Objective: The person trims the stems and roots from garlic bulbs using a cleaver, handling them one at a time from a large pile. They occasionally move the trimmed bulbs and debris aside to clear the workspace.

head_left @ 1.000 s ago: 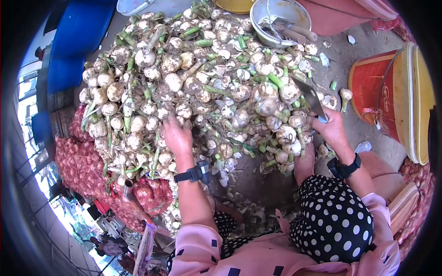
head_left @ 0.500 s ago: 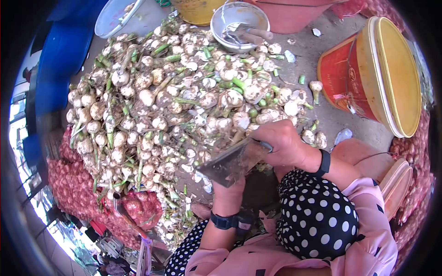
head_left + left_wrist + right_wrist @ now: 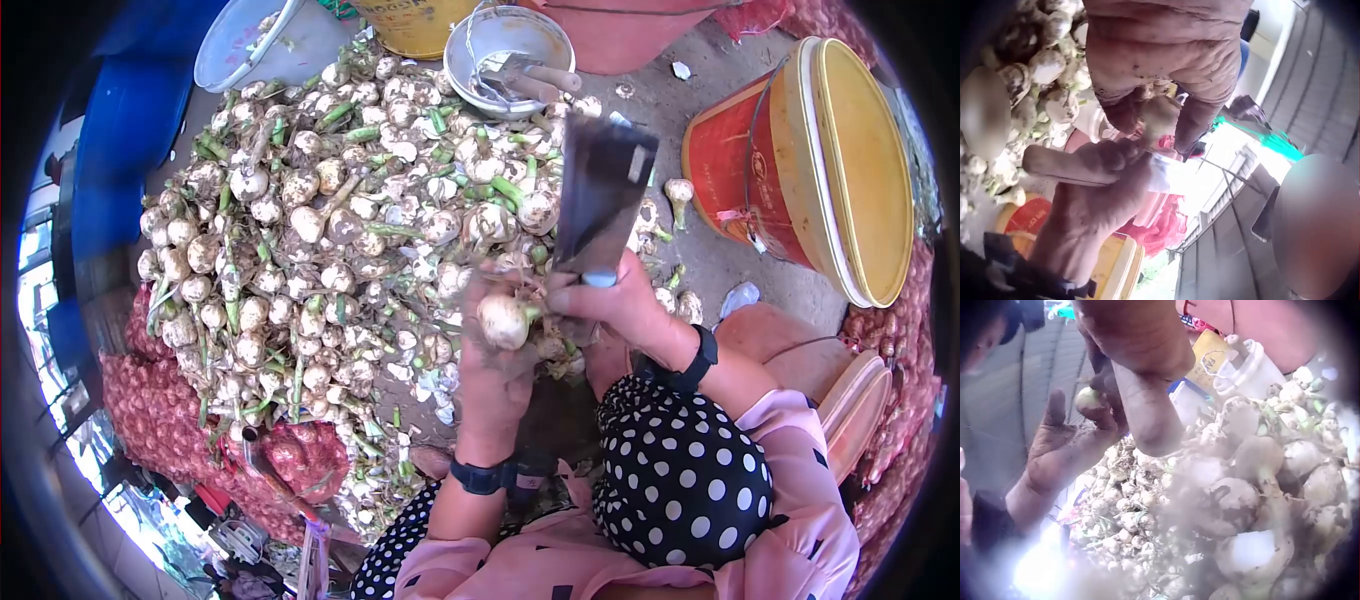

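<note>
In the head view my left hand [image 3: 492, 395] holds a pale garlic bulb [image 3: 503, 321] close in front of the body, its short green stem pointing right. Fingers and thumb pinch that bulb [image 3: 1161, 119] in the left wrist view. My right hand [image 3: 632, 308] grips a broad cleaver [image 3: 603, 190] just to the right of the bulb, blade pointing forward and away. In the right wrist view, the left hand [image 3: 1060, 447] appears beyond the right hand [image 3: 1141, 369]. A wide heap of soiled garlic [image 3: 300, 250] with green stems lies ahead of both hands.
A grey-white bucket [image 3: 510, 45] containing wooden-handled tools stands behind the heap. At the right is a red and yellow bucket [image 3: 735, 165]. Filled red mesh sacks [image 3: 160, 400] lie at the left, near a metal pipe [image 3: 265, 455]. A blue sheet [image 3: 130, 150] stands far left.
My left hand has come from the heap toward the body and right, now holding a garlic bulb. The cleaver swung across in front of it, then back up to point forward.
</note>
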The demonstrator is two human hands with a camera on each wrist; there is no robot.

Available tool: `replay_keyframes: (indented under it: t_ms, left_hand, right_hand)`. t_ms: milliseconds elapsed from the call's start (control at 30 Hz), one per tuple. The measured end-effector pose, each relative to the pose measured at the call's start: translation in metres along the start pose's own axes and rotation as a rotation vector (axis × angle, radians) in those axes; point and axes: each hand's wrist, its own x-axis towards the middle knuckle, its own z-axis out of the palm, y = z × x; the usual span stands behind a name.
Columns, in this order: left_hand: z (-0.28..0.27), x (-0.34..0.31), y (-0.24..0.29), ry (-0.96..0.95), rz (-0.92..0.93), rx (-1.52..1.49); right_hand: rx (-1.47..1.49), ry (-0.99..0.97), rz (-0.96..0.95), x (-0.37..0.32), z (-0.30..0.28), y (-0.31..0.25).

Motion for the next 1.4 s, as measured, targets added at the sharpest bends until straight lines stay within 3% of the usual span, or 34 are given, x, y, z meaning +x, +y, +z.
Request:
replay_keyframes:
  t_ms: [67,100,133,200,233,267,533,567,600,633,667,700,733,867,933,967,1033,1067,1133,1200,1300,1333,1367,1400]
  left_hand:
    - [-0.005,-0.003,-0.007,0.081,-0.066,-0.043]
    - [-0.011,-0.005,-0.007,0.125,-0.021,0.147]
    - [-0.019,-0.008,-0.005,0.127,-0.022,0.144]
    - [-0.044,-0.014,-0.004,0.192,-0.058,0.773]
    - [-0.055,-0.017,-0.015,0.06,0.214,0.566]
    - [-0.066,-0.02,-0.018,0.239,0.026,0.675]
    - [-0.063,-0.014,0.0,-0.004,0.085,0.901]
    - [-0.054,-0.015,0.006,-0.006,-0.055,0.867]
    - [-0.039,-0.017,0.015,-0.004,-0.189,0.836]
    - [-0.019,-0.025,0.014,-0.068,-0.036,0.817]
    - [-0.027,-0.022,0.014,-0.124,-0.156,0.69]
    - [-0.035,-0.009,0.019,-0.169,0.007,0.858]
    - [-0.045,0.004,0.026,-0.228,0.16,1.029]
    - [-0.135,0.034,0.057,0.688,0.381,1.327]
    - [-0.183,0.039,0.074,1.001,0.228,1.92]
    - [-0.195,0.045,0.078,1.0,0.228,1.919]
    - [-0.21,0.055,0.082,0.856,0.233,2.456]
    - [-0.216,0.06,0.084,0.853,0.232,2.455]
    - [-0.22,0.064,0.087,0.8,0.025,2.428]
    - [-0.216,0.055,0.088,0.767,0.01,2.448]
    - [-0.196,0.018,0.078,0.748,-0.045,1.795]
    - [-0.203,0.004,0.064,0.77,-0.099,1.151]
    - [-0.166,-0.013,0.053,0.693,-0.057,0.575]
    - [-0.142,-0.023,0.04,0.617,-0.09,0.397]
  right_hand:
    - [-0.096,-0.03,-0.006,0.001,0.003,0.0]
    - [-0.416,0.037,-0.313,0.005,0.001,0.01]
    - [-0.739,0.101,-0.626,0.007,0.0,0.014]
    - [-0.865,0.135,-0.686,0.002,-0.001,0.007]
    - [-0.981,0.06,-0.733,-0.002,0.0,0.0]
    - [-1.096,-0.016,-0.777,-0.004,0.0,-0.005]
    - [-1.243,-0.033,-0.787,0.003,-0.002,0.006]
    - [-1.231,0.001,-0.803,0.009,-0.011,0.016]
    - [-1.326,0.094,-0.659,0.021,-0.03,0.03]
    - [-1.282,0.247,-0.593,0.029,-0.052,0.037]
    - [-1.199,0.367,-0.405,0.032,-0.067,0.05]
    - [-0.928,0.435,-0.304,0.025,-0.062,0.04]
    - [-0.939,0.504,-0.376,0.023,-0.062,0.039]
    - [-0.932,0.473,-0.243,0.022,-0.052,0.034]
    - [-0.892,0.473,-0.262,0.024,-0.049,0.041]
    - [-0.85,0.456,-0.246,0.025,-0.048,0.044]
    - [-0.809,0.438,-0.227,0.026,-0.047,0.046]
    - [-0.809,0.397,-0.238,0.027,-0.046,0.046]
    - [-0.807,0.363,-0.241,0.022,-0.041,0.045]
    - [-0.795,0.308,-0.158,0.018,-0.033,0.035]
    - [-0.72,0.202,-0.271,0.014,-0.024,0.042]
    - [-0.725,0.111,-0.319,0.011,-0.02,0.042]
    - [-0.798,0.04,-0.415,0.01,-0.014,0.038]
    - [-0.875,-0.031,-0.509,0.01,-0.007,0.033]
